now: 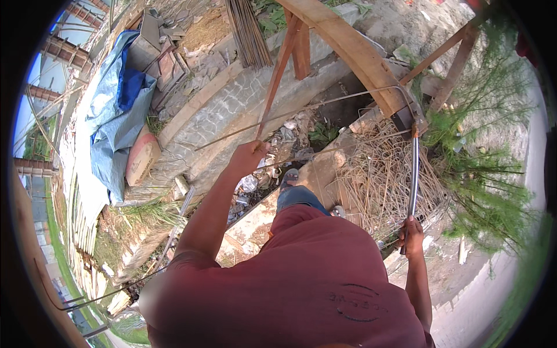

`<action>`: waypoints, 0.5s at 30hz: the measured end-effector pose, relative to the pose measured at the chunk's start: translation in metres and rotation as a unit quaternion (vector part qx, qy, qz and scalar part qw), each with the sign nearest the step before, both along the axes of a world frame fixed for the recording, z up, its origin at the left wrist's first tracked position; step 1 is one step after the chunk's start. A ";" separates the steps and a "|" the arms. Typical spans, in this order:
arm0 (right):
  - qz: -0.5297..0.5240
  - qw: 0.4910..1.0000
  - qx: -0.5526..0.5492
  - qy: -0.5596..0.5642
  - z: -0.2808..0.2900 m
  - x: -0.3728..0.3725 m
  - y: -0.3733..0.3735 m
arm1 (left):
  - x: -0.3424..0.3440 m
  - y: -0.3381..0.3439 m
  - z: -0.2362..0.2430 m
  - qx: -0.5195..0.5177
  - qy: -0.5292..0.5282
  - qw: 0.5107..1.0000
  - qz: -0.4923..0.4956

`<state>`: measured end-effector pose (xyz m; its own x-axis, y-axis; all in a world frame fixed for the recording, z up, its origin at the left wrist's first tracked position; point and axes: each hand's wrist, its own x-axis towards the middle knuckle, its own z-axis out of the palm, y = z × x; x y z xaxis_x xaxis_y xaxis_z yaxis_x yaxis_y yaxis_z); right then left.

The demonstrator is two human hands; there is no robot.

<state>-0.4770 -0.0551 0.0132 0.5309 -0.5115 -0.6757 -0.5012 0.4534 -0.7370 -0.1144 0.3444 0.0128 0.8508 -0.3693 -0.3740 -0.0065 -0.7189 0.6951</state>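
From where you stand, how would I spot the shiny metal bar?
Follow the thick brown wooden beam to its lower right end. There a long silver metal bar runs down into the person's right hand. Its shine sets it apart from the dull, bent brown metal rods heaped beside it.

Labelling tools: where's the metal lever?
Head view, right side: the metal lever runs from the right hand up to the end of the wooden beam.

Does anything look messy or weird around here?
Yes, the heap of bent metal rods near the end of the wooden beam looks messy: its pieces tangle every way, while the straight rods up top lie neatly together.
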 end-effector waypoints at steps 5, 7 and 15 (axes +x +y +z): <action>0.032 0.999 -0.021 -0.001 0.006 0.005 -0.001 | 0.024 0.040 -0.009 -0.321 0.218 0.866 0.315; 0.041 0.999 -0.034 -0.003 0.011 0.007 -0.001 | 0.027 0.043 -0.027 -0.451 0.206 0.798 0.343; 0.105 0.991 -0.074 0.043 0.031 0.010 -0.028 | 0.037 0.052 -0.032 -0.452 0.196 0.816 0.302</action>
<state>-0.4668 -0.0829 0.0438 0.5795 -0.4926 -0.6493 -0.6375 0.2223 -0.7376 -0.0775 0.3966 -0.0192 0.8598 -0.2031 -0.4685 0.5100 0.2983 0.8068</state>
